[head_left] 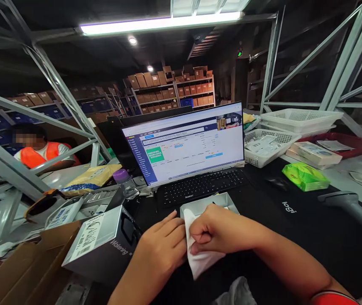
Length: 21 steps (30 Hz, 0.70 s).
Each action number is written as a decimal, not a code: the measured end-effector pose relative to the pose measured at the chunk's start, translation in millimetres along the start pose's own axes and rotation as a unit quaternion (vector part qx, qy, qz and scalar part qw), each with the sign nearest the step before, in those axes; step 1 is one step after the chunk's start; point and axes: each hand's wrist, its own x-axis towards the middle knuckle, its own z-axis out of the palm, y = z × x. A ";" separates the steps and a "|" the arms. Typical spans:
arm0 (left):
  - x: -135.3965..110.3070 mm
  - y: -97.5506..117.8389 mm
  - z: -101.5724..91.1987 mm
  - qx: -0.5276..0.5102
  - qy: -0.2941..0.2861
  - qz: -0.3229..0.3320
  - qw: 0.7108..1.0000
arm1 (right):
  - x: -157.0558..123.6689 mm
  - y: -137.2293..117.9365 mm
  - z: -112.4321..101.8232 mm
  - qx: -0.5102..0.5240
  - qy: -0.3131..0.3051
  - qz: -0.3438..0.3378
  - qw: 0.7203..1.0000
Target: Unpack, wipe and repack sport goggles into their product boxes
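Note:
My left hand (pixel 161 248) and my right hand (pixel 217 231) meet low in the middle of the head view, both closed on a white sheet of paper (pixel 200 258) that hangs down between them. Its top edge rises in front of a small open grey box (pixel 209 203). The box lies on the black desk mat (pixel 291 220), just in front of the black keyboard (pixel 200 186). Behind the keyboard a monitor (pixel 183 144) shows a web page.
A grey product box (pixel 101 243) rests on brown cardboard (pixel 25 271) at the left. White baskets (pixel 298 120), a green packet (pixel 304 176), a mouse (pixel 277 183) and a grey scanner handle (pixel 352 207) lie at the right. A person in an orange vest (pixel 41 154) sits beyond the metal rack struts.

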 end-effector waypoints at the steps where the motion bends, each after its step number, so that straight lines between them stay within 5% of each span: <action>1: -1.2 -2.2 -4.0 -0.014 -0.015 -0.005 1.000 | -0.2 4.2 -4.9 0.038 -0.030 -0.024 0.999; 4: -3.4 -6.8 -13.8 -0.030 -0.022 -0.027 0.999 | -2.3 21.6 -27.0 0.153 -0.099 -0.095 0.979; 8: -3.8 -7.7 -15.0 -0.026 0.018 -0.041 0.999 | -3.9 30.9 -42.1 0.176 -0.081 -0.105 0.975; 12: -5.4 -6.6 -10.7 -0.011 0.010 -0.033 0.999 | -2.8 18.0 -22.8 0.117 -0.053 -0.072 0.989; 18: -4.8 -3.7 -2.1 0.064 0.008 -0.009 0.998 | 2.4 -3.0 12.4 -0.012 0.080 0.034 0.996; 21: -4.0 -3.9 -4.4 0.033 -0.012 -0.008 0.999 | 2.7 6.0 -1.4 0.045 -0.009 0.006 0.999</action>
